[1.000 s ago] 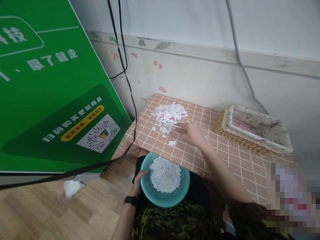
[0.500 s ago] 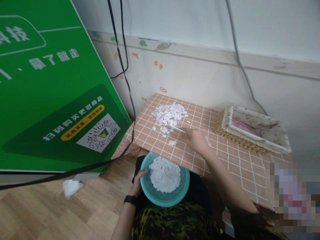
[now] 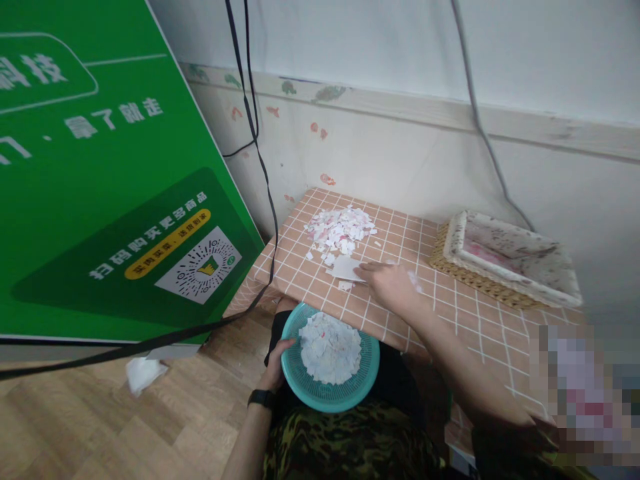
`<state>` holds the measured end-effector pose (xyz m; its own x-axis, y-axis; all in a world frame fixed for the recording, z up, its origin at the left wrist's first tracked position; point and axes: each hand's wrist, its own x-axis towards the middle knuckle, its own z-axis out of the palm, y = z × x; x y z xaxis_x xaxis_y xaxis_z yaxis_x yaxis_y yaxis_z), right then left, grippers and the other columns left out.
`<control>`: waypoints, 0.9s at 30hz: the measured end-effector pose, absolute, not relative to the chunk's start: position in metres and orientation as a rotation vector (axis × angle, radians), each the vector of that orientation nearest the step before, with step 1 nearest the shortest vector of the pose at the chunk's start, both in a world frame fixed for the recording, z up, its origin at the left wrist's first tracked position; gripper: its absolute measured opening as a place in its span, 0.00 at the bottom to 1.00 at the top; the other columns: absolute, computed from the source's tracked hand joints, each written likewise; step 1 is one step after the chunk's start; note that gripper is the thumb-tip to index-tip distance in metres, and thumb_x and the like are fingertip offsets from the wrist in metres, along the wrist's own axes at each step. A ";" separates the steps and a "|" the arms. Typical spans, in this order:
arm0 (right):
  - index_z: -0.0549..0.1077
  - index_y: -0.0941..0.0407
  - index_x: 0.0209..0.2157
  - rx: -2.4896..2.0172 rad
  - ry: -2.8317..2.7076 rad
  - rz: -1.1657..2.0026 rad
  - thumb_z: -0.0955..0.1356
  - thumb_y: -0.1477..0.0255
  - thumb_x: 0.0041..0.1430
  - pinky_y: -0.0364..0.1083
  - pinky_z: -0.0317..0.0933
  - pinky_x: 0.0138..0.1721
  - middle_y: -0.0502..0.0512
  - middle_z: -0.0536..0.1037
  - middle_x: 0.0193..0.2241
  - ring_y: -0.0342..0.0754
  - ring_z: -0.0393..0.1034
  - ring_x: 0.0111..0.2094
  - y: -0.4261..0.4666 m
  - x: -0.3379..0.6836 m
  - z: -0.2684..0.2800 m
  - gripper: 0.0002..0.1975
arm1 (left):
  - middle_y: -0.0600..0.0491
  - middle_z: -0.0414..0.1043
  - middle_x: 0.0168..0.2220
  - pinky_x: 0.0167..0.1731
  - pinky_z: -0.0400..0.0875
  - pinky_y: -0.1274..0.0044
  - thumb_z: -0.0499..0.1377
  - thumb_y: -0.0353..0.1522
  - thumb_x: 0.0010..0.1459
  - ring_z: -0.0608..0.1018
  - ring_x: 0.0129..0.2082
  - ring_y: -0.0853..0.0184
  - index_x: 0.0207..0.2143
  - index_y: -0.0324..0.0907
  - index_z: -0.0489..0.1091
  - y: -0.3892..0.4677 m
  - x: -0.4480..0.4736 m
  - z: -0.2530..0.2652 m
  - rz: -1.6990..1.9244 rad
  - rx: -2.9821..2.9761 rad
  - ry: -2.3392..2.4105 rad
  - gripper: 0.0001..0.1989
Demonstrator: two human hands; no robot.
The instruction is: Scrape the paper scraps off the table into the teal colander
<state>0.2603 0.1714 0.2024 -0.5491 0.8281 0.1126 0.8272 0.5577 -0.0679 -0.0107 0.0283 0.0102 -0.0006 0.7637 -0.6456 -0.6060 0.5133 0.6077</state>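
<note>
Clamping one colander (image 3: 327, 404) at its nine o'clock with closed left fingers (image 3: 288, 344); pinching one card (image 3: 345, 268) in closed right fingers (image 3: 370, 267), six o'clock of one paper heap (image 3: 343, 225)!

we see right hand (image 3: 393, 287) gripping white card (image 3: 346, 268) between tabletop (image 3: 407, 233) near edge and paper-scrap pile (image 3: 340, 225) | pile toward far-left corner | left hand (image 3: 277, 360) on rim of teal basket (image 3: 330, 405), more scraps (image 3: 330, 349) inside, at near edge | we log wicker basket (image 3: 487, 281) by far edge, rightward
</note>
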 end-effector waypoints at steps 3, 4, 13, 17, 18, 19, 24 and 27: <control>0.73 0.50 0.45 -1.487 -2.577 0.046 0.61 0.73 0.59 0.46 0.59 0.32 0.55 0.78 0.40 0.52 0.71 0.37 0.171 0.264 0.202 0.15 | 0.45 0.79 0.31 0.40 0.67 0.62 0.64 0.36 0.40 0.78 0.31 0.54 0.36 0.34 0.76 0.029 -0.009 0.013 1.077 0.159 1.129 0.19; 0.73 0.50 0.45 -1.520 -2.534 0.078 0.61 0.72 0.59 0.45 0.59 0.32 0.55 0.78 0.40 0.51 0.72 0.36 0.172 0.266 0.202 0.15 | 0.45 0.79 0.31 0.40 0.66 0.62 0.64 0.36 0.40 0.78 0.31 0.53 0.36 0.34 0.76 0.029 -0.009 0.014 1.075 0.155 1.124 0.19; 0.75 0.55 0.41 -1.633 -2.204 0.260 0.60 0.67 0.60 0.43 0.57 0.29 0.56 0.79 0.30 0.49 0.71 0.28 0.194 0.282 0.199 0.15 | 0.47 0.79 0.29 0.38 0.68 0.65 0.63 0.34 0.43 0.78 0.29 0.56 0.33 0.35 0.76 0.030 -0.009 0.017 1.087 0.192 1.143 0.14; 0.75 0.54 0.40 -1.612 -2.284 0.253 0.61 0.69 0.59 0.42 0.55 0.29 0.56 0.79 0.29 0.49 0.71 0.30 0.196 0.282 0.203 0.13 | 0.45 0.79 0.31 0.39 0.67 0.64 0.63 0.36 0.44 0.78 0.31 0.55 0.33 0.34 0.76 0.029 -0.010 0.014 1.080 0.204 1.121 0.15; 0.76 0.54 0.38 -1.635 -2.303 0.226 0.61 0.69 0.59 0.43 0.54 0.28 0.56 0.78 0.27 0.48 0.71 0.28 0.195 0.282 0.206 0.13 | 0.44 0.79 0.31 0.40 0.67 0.64 0.63 0.36 0.44 0.78 0.31 0.55 0.33 0.34 0.76 0.029 -0.010 0.013 1.084 0.200 1.122 0.15; 0.76 0.55 0.35 -1.663 -2.315 0.193 0.61 0.69 0.58 0.43 0.53 0.27 0.56 0.78 0.25 0.48 0.70 0.27 0.194 0.283 0.210 0.13 | 0.44 0.79 0.32 0.40 0.67 0.64 0.63 0.36 0.43 0.78 0.32 0.54 0.33 0.34 0.76 0.029 -0.010 0.012 1.086 0.196 1.126 0.16; 0.73 0.57 0.26 -1.726 -2.313 0.141 0.61 0.67 0.57 0.43 0.49 0.24 0.55 0.74 0.21 0.46 0.66 0.23 0.192 0.283 0.224 0.13 | 0.43 0.79 0.34 0.41 0.67 0.61 0.63 0.37 0.42 0.78 0.33 0.52 0.37 0.34 0.75 0.029 -0.008 0.013 1.067 0.198 1.093 0.20; 0.73 0.56 0.28 -1.670 -2.317 0.212 0.61 0.68 0.58 0.42 0.50 0.25 0.54 0.75 0.23 0.45 0.66 0.24 0.195 0.282 0.224 0.12 | 0.44 0.79 0.32 0.40 0.67 0.61 0.63 0.37 0.41 0.78 0.33 0.52 0.36 0.34 0.76 0.029 -0.009 0.014 1.072 0.192 1.116 0.19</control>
